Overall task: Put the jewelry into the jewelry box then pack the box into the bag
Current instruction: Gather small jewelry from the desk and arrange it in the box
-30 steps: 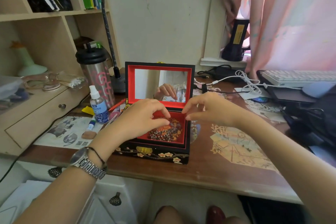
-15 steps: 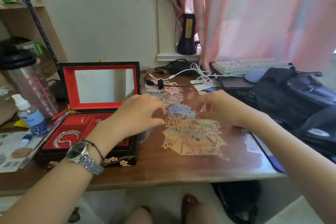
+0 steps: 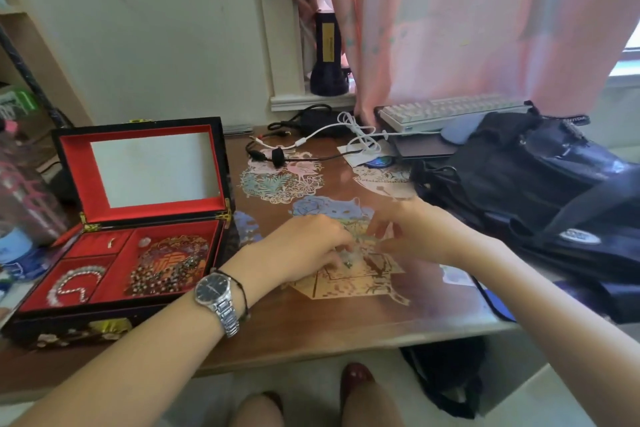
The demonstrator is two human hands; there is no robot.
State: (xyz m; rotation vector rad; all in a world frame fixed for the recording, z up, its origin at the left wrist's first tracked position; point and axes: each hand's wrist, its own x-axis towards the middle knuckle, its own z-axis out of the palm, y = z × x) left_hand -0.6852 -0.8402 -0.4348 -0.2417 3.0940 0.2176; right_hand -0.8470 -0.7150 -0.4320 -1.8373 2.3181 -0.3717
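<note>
While jewelry box (image 3: 138,236) gapes, left fingers (image 3: 337,253) pinch small trinket (image 3: 347,263).

A cream wall (image 3: 166,31) fills ten to twelve o'clock — a pink curtain (image 3: 467,17) glows with daylight at one o'clock, above the glossy brown desk (image 3: 311,319); pale floor (image 3: 540,402) at five.

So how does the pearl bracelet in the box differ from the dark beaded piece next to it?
The pearl bracelet is pale and lies in an open curve; the dark beaded piece is brownish and heaped. The bracelet has the small front-left compartment, the beaded piece the large one. Both rest on red lining in the open jewelry box.
</note>
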